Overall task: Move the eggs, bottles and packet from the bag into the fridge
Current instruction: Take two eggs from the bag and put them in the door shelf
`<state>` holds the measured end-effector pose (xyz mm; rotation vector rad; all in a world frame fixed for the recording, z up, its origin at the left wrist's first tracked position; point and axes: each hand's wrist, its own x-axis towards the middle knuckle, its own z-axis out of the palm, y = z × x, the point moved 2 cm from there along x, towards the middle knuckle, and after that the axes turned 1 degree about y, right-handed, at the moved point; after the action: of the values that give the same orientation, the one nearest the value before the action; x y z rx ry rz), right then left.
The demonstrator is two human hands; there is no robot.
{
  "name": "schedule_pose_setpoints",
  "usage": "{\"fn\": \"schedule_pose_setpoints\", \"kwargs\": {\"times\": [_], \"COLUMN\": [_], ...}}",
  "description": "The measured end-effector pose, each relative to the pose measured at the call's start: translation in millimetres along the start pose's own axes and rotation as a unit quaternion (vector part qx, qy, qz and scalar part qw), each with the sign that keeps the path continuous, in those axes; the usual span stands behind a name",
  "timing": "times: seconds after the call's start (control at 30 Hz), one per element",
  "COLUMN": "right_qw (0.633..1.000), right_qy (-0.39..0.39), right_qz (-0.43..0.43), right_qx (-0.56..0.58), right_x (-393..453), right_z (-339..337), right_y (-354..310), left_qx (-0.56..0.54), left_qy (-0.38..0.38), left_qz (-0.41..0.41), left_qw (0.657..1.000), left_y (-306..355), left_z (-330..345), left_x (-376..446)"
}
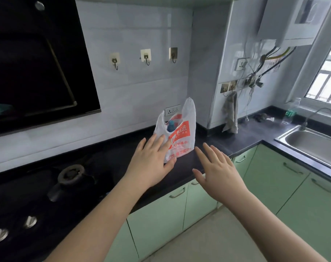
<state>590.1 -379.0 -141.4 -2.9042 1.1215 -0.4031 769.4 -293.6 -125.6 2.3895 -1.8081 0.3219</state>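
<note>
One white, orange-printed bag stands upright, blue cap inside.

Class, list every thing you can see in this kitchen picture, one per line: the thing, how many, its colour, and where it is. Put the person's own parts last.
plastic bag: one, white with red print, upright on the worktop; a blue bottle top shows inside
worktop: one, black, along the walls
gas burner: one, dark, left on the hob
hob knobs: two, silver, lower left
wall hooks: three, pale, on the tiles
cloth: one, grey, hanging from a hook
sink: one, steel, right
clear bottle: one, by the window
cabinet doors: several, green, under the worktop
left hand: open, touching the bag
right hand: open, beside the bag
</note>
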Motion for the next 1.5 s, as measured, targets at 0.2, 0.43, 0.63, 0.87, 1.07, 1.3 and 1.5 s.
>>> {"fn": "schedule_pose_setpoints", "kwargs": {"times": [0.2, 0.43, 0.63, 0.87, 1.07, 1.3, 1.5], "right_qw": [0.999, 1.0, 0.999, 0.996, 0.994, 0.994, 0.994], "right_qy": [-0.013, -0.017, -0.018, -0.053, -0.064, -0.07, -0.064], "right_qz": [0.016, 0.001, -0.026, -0.025, -0.052, -0.067, -0.079], "right_qx": [0.03, 0.012, 0.02, 0.065, 0.078, 0.057, 0.041], "right_x": [41.3, 101.2, 154.3, 198.2, 242.6, 308.6, 361.6], "right_z": [16.5, 34.9, 43.5, 71.7, 100.9, 124.3, 146.2], "right_y": [37.6, 98.4, 151.1, 178.6, 171.4, 156.4, 139.2], "left_qx": [-0.021, -0.021, -0.019, -0.02, -0.045, -0.058, -0.036], "left_qy": [-0.009, -0.017, -0.041, -0.078, -0.097, -0.073, -0.089], "left_qz": [0.022, -0.007, -0.023, -0.053, -0.068, -0.054, -0.031], "left_qw": [0.999, 1.0, 0.999, 0.995, 0.992, 0.994, 0.995], "left_y": [11.8, 25.8, 45.9, 43.0, 21.8, -11.0, -42.3], "left_z": [30.3, 64.4, 85.5, 111.0, 131.4, 165.8, 189.7], "left_x": [58.3, 141.9, 196.9, 226.0, 250.3, 296.2, 317.7]}}
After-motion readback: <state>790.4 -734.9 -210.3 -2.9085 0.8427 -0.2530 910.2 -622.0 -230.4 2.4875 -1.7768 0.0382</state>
